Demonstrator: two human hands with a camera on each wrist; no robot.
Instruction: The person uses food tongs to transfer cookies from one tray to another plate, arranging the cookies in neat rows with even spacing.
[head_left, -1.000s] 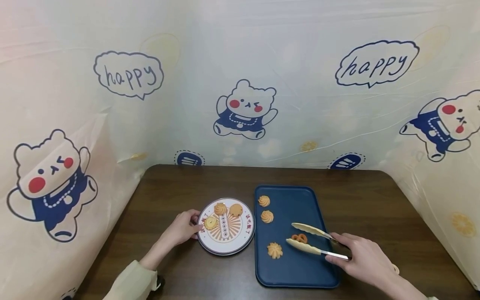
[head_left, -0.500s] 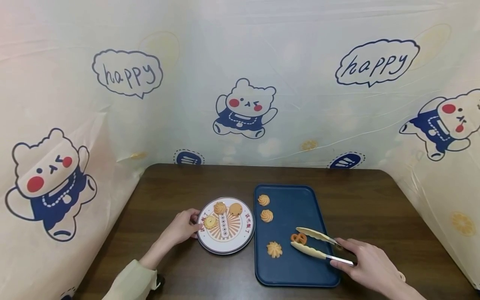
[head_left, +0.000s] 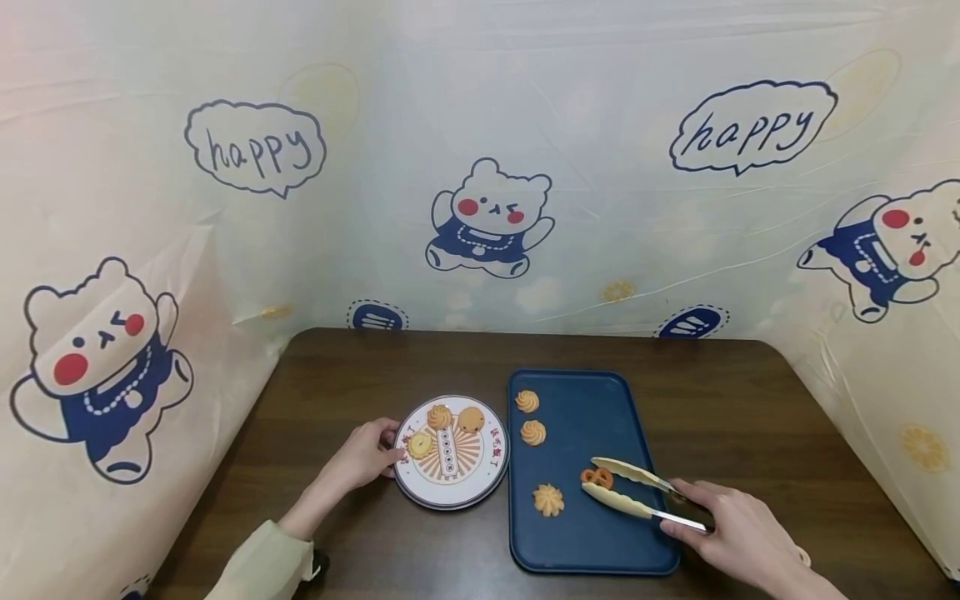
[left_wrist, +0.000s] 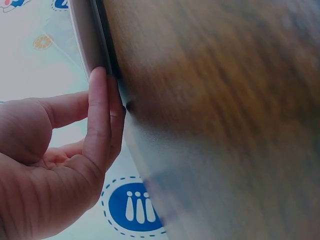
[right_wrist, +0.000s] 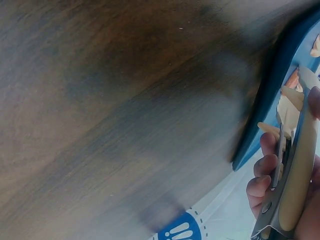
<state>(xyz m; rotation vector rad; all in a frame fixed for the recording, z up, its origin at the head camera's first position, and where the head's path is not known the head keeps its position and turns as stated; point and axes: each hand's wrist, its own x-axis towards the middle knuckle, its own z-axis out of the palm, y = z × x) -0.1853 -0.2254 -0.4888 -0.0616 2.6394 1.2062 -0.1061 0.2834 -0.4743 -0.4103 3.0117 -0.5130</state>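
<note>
My right hand (head_left: 738,529) grips a pair of tongs (head_left: 619,501) with cream tips and metal arms. The tips are spread on either side of a pretzel (head_left: 597,477) lying on the dark blue tray (head_left: 592,542). In the right wrist view the fingers curl round the tongs' handle (right_wrist: 295,195). My left hand (head_left: 365,457) holds the left rim of a white printed plate (head_left: 459,492), thumb over the edge. In the left wrist view its fingers (left_wrist: 98,115) lie along the plate's side (left_wrist: 87,40). Several cookies, including a round one (head_left: 471,419), sit on the plate.
Two swirl cookies (head_left: 528,401) lie at the tray's far left, and a star-shaped cookie (head_left: 549,500) nearer its front. Tray and plate stand side by side on a brown wooden table (head_left: 405,367). A printed cloth (head_left: 615,208) rises behind and at both sides.
The right hand and tongs have shifted slightly right and down, the tips drawing back around the pretzel. In the last half second they barely move. The left hand stays at the plate.
</note>
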